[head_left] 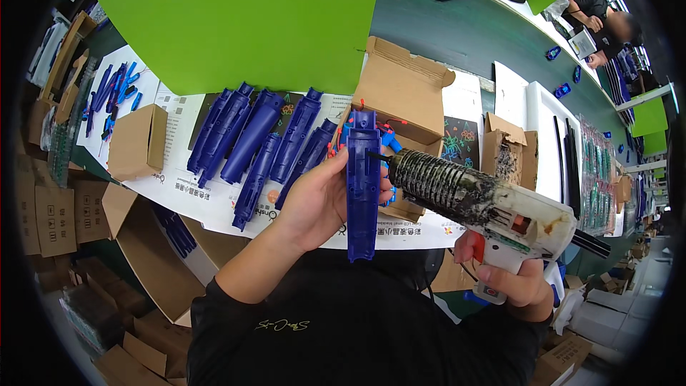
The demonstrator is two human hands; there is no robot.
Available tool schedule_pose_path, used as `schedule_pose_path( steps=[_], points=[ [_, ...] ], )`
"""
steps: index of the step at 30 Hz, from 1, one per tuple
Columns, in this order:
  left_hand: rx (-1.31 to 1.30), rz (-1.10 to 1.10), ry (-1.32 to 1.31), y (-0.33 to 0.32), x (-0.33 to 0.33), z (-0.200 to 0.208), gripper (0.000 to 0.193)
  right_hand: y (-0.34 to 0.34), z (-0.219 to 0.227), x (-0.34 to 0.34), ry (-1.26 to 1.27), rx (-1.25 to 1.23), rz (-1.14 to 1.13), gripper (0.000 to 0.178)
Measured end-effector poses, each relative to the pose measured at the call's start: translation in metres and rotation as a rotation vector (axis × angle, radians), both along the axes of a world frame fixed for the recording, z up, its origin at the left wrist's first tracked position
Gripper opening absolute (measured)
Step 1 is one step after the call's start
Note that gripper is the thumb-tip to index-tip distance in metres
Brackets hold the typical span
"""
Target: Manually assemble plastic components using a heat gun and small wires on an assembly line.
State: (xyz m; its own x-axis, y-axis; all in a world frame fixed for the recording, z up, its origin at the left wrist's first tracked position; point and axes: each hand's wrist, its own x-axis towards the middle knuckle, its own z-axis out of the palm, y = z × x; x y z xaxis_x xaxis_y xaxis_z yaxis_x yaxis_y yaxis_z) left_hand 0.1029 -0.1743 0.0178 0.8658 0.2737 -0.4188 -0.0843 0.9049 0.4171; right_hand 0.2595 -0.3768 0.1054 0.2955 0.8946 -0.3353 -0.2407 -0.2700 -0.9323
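Observation:
My left hand (309,204) holds a dark blue plastic half-shell housing (363,207) upright, hollow side facing me. A hot glue gun (493,207), its ribbed barrel smeared black, is gripped by the handle in my right hand (520,282). One finger lies at the red trigger. The gun's nozzle points left, reaching the right side of the housing's upper part; whether it touches cannot be made out. A black glue stick (593,244) sticks out of the gun's back. To the left, several similar blue shells (251,129) lie on the white sheet.
Behind the housing stands an open cardboard box (404,93) with red-wired parts near it. A small carton (137,141) and blue parts lie left. A green panel (236,21) rises behind. Black sticks (564,161) and a stained box (509,150) are right. A person (604,25) sits far right.

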Motion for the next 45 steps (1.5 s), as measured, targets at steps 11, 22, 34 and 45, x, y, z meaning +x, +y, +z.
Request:
schedule_pose_path(
  steps=[11, 22, 34, 45],
  points=[
    [0.077, 0.027, 0.076, 0.002, 0.002, 0.002, 0.045, -0.01, -0.006, 0.015, -0.197, -0.107, 0.225, 0.035],
    [0.105, 0.0, 0.039, 0.002, 0.004, -0.003, 0.044, -0.012, -0.004, 0.012, -0.693, 0.052, 0.334, 0.033],
    [0.173, 0.0, 0.057, 0.006, 0.003, -0.007, 0.044, -0.013, 0.003, 0.009, -1.0, 0.152, 0.494, 0.011],
    [0.141, -0.058, -0.016, -0.006, 0.007, -0.008, 0.036, -0.018, -0.002, 0.018, -0.882, 0.068, 0.352, 0.035]
  ],
)
